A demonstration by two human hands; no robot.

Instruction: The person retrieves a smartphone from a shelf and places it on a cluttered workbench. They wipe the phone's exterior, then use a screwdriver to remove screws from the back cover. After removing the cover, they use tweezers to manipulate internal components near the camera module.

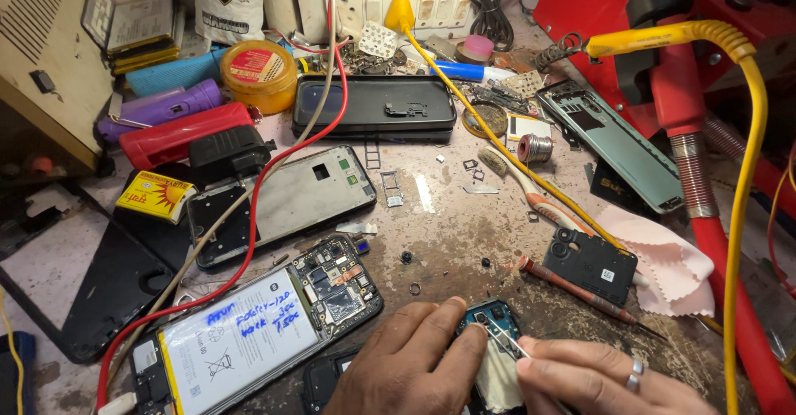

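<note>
Centrally, at the near edge of the tabletop [464, 216]: left hand [410, 365] pins a small blue circuit board [489, 320] flat, steadying it. Right hand [593, 378], fingers pinched shut on tweezers [506, 347], tips on the board; opened phone [257, 328] lies beside.

Both hands are cut off by the near edge. The left hand [410, 365] covers most of the small blue circuit board [491, 317], so only the board's far end shows. The thin metal tool [507, 346] in the right hand [601, 375] is too small to identify; its grip on the tool is partly hidden by the fingers. The opened phone with a white battery [249, 336] runs past the near edge. The black cover [327, 378] beside the left hand is half hidden. The red machine [655, 17] is cut off at far right.
</note>
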